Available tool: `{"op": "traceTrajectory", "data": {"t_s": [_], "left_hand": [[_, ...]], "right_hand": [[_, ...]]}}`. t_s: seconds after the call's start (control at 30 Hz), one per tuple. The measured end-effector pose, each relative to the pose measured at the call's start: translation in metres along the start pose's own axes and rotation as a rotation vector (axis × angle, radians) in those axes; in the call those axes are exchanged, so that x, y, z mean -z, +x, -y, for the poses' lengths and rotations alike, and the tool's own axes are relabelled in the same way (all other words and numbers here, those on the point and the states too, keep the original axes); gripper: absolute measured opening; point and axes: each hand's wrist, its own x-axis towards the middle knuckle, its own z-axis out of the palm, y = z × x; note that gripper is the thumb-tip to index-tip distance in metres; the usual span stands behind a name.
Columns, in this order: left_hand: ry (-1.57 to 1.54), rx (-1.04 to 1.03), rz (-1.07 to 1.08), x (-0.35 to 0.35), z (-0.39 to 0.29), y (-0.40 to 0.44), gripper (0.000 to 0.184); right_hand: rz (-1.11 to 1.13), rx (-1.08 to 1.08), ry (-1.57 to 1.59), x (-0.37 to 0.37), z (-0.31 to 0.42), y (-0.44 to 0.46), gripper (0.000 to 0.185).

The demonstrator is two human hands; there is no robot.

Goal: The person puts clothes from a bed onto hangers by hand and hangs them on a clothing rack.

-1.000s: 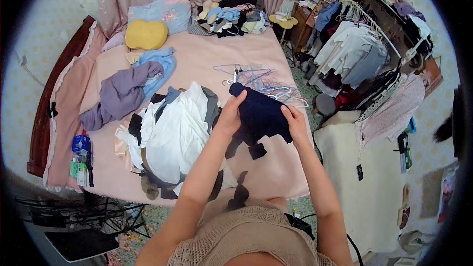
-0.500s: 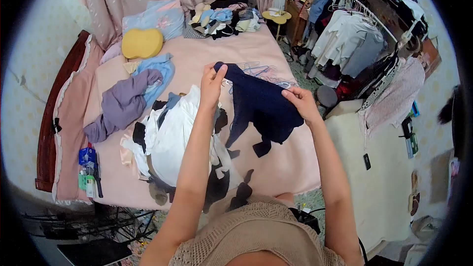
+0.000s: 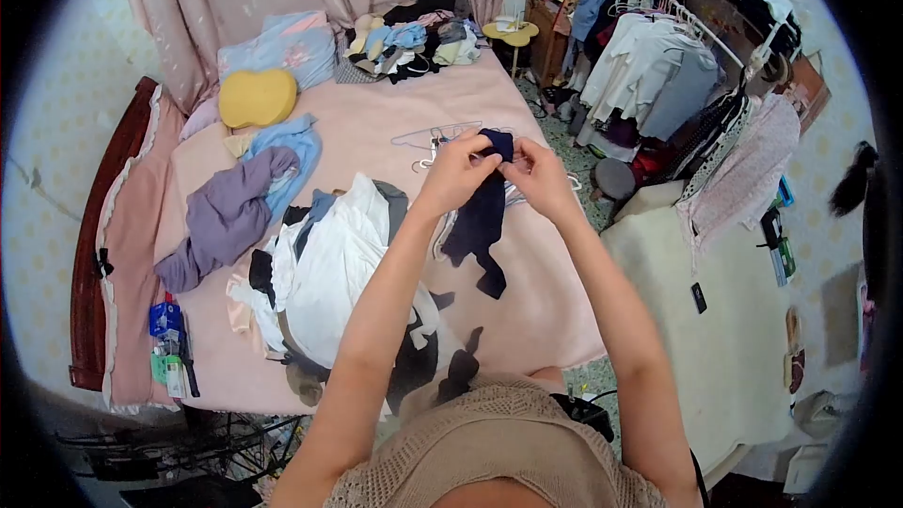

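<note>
Between both hands a dark navy garment (image 3: 482,216), its exact kind unclear, hangs down over the pink bed in a narrow, bunched shape. My left hand (image 3: 459,171) is closed on its upper edge, thumb and fingers pinching the cloth. Close beside it, my right hand (image 3: 538,179) pinches the same edge from the other side. Behind my hands, wire hangers (image 3: 437,139) lie on the bed, partly hidden by the fingers. To the left of my left forearm is a heap of clothes topped by a white garment (image 3: 334,259).
A purple garment (image 3: 235,198) and a yellow cushion (image 3: 257,97) lie on the bed's left side. Another clothes pile (image 3: 414,38) sits at the far end. On the right stand a loaded clothes rack (image 3: 649,66) and a cream-covered surface (image 3: 696,367) with a dark phone-like object (image 3: 698,297).
My hands have come together from a wide hold. The navy garment, spread out before, now hangs narrow and gathered between them. The view has shifted slightly.
</note>
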Motion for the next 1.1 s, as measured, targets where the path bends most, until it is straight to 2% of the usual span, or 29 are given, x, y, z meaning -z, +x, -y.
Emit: {"op": "traceTrajectory", "data": {"t_s": [0.1,0.17,0.23,0.33,0.47,0.57,0.67,0.73,0.8,0.87,0.9,0.93,1.0,1.07,1.1], "left_hand": [[-0.041,0.038,0.006,0.004,-0.001,-0.002,0.013],[-0.082,0.064,0.028,0.004,0.001,-0.003,0.013],[-0.286,0.143,0.004,0.000,-0.005,-0.004,0.024],[-0.268,0.102,-0.011,-0.001,0.010,-0.002,0.034],[-0.198,0.124,0.004,-0.003,0.014,-0.004,0.035],[-0.311,0.095,-0.028,-0.003,0.009,-0.005,0.040],[-0.134,0.141,-0.099,0.002,0.014,-0.005,0.037],[0.270,0.039,-0.153,0.004,0.016,-0.003,0.036],[0.215,0.098,-0.134,0.007,0.020,-0.003,0.029],[0.161,0.154,-0.113,0.007,0.024,0.000,0.023],[-0.056,0.176,-0.120,0.004,0.028,0.002,0.018],[-0.273,0.196,-0.127,0.002,0.027,0.002,0.014],[-0.264,0.161,-0.118,0.000,0.020,0.003,0.008],[-0.254,0.121,-0.109,0.001,0.015,0.003,0.003],[-0.093,0.085,-0.094,0.004,0.016,0.003,0.004]], "right_hand": [[0.134,-0.016,0.061,0.008,-0.006,0.001,0.017],[0.107,0.000,0.064,0.005,-0.015,0.003,0.018],[0.098,-0.007,0.082,0.002,-0.024,0.007,0.021],[0.127,-0.039,0.007,0.004,-0.024,0.006,0.021],[0.158,-0.113,-0.090,0.010,-0.006,0.000,0.020],[0.051,-0.003,0.029,0.007,-0.019,-0.001,0.019],[0.021,-0.023,0.089,0.011,-0.032,0.001,0.019],[0.013,-0.081,0.174,0.017,-0.020,0.000,0.018],[0.033,-0.057,0.281,0.016,-0.028,0.003,0.016],[0.092,-0.147,0.272,0.021,-0.014,0.002,0.026],[0.110,-0.124,0.166,0.023,-0.001,-0.002,0.037],[0.111,-0.125,0.166,0.026,0.005,-0.004,0.037],[0.093,-0.048,-0.139,0.028,0.012,-0.007,0.040],[-0.147,-0.006,-0.170,0.027,-0.010,0.000,0.027],[-0.185,-0.049,-0.123,0.032,-0.016,0.003,0.023]]}}
